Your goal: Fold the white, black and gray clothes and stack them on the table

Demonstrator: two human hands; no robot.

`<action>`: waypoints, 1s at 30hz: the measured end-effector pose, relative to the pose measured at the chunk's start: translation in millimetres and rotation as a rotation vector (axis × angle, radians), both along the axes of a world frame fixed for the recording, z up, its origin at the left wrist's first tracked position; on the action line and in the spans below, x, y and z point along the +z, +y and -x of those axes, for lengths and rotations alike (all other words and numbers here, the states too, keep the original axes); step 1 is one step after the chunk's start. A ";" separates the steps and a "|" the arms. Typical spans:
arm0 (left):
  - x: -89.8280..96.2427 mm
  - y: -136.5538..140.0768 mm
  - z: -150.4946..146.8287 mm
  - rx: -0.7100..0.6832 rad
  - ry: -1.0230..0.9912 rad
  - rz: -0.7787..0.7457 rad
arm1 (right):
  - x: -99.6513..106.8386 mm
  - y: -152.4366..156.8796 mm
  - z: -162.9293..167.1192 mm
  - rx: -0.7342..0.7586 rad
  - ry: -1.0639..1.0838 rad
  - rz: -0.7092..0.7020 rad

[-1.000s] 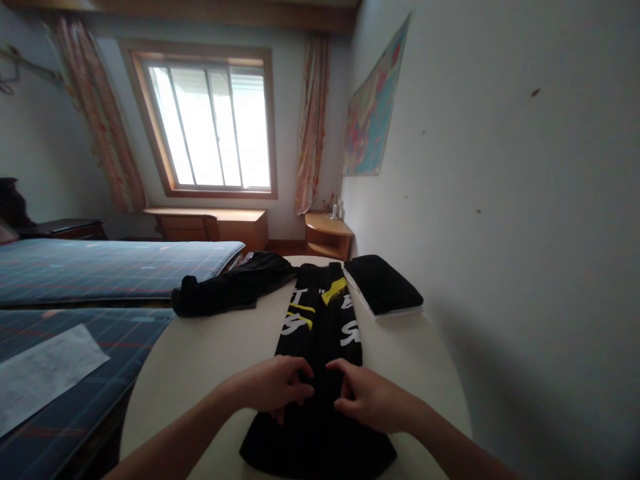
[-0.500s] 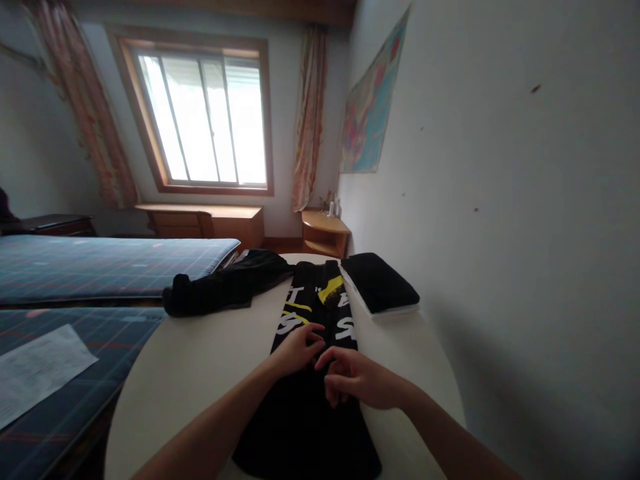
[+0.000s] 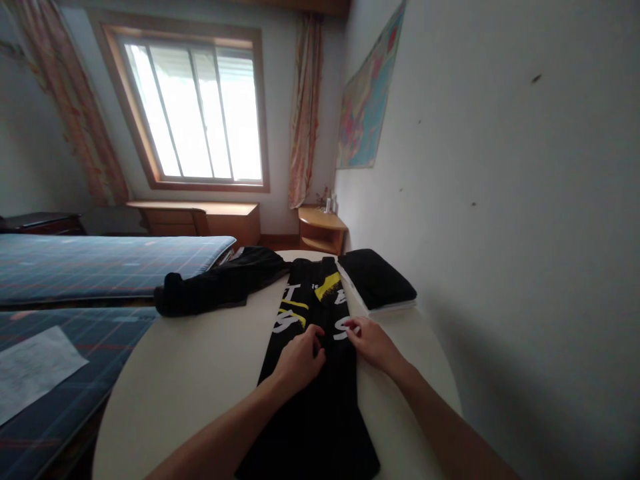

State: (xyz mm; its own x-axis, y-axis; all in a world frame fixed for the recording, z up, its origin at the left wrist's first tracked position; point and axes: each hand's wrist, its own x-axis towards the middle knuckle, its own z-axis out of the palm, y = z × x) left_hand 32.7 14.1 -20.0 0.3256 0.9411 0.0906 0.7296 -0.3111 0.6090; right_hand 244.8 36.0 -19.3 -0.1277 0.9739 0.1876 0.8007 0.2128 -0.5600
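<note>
A black shirt (image 3: 315, 413) with white letters and yellow marks lies lengthwise on the round white table (image 3: 200, 373). Its two sides are folded inward, so the print shows as two strips. My left hand (image 3: 300, 357) rests over the middle of the shirt, its fingers curled and thumb drawn in at the cloth near the centre. At the shirt's right edge, beside a white letter, my right hand (image 3: 373, 341) pinches the fabric between thumb and fingers.
Another black garment (image 3: 220, 287) sprawls at the table's back left, reaching past its edge. A folded black cloth (image 3: 377, 280) lies on something white at the back right. Left stands a bed with a plaid mattress (image 3: 115, 267) and a paper (image 3: 40, 370). A wall (image 3: 525, 267) runs along the right.
My right hand has moved outward and away from me, from the shirt's middle to its right edge, and its fingers have closed. My left hand's fingers have curled in more.
</note>
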 end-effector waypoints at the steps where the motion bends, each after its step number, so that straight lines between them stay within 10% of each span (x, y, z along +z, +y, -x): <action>1: 0.3 0.7 0.7 0.036 -0.023 -0.018 | -1.7 4.3 -0.3 -0.005 -0.019 -0.002; 12: 13.3 -11.2 17.9 -0.056 0.151 -0.024 | -8.9 22.6 3.3 -0.061 -0.164 -0.051; 20: 21.2 -55.1 12.9 -0.805 0.104 -0.194 | -16.4 19.7 -3.8 0.043 -0.152 -0.150; 30: 10.0 -77.1 -12.7 -0.804 0.345 -0.466 | -17.9 19.5 -3.4 0.048 -0.138 -0.140</action>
